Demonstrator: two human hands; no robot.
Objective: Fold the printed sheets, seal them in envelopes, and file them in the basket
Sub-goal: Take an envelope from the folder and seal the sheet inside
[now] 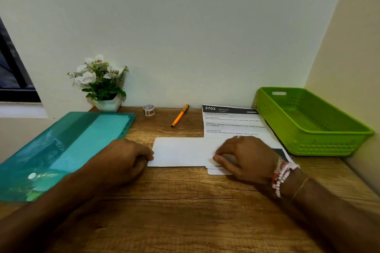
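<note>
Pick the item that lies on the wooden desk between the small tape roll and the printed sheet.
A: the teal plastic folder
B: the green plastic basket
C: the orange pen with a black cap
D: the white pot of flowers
C: the orange pen with a black cap lies slantwise on the wooden desk, with the small tape roll to its left and the printed sheet to its right.

Green basket point(308, 127), teal folder point(61, 150), orange pen point(180, 115), white envelope point(181, 152).
</note>
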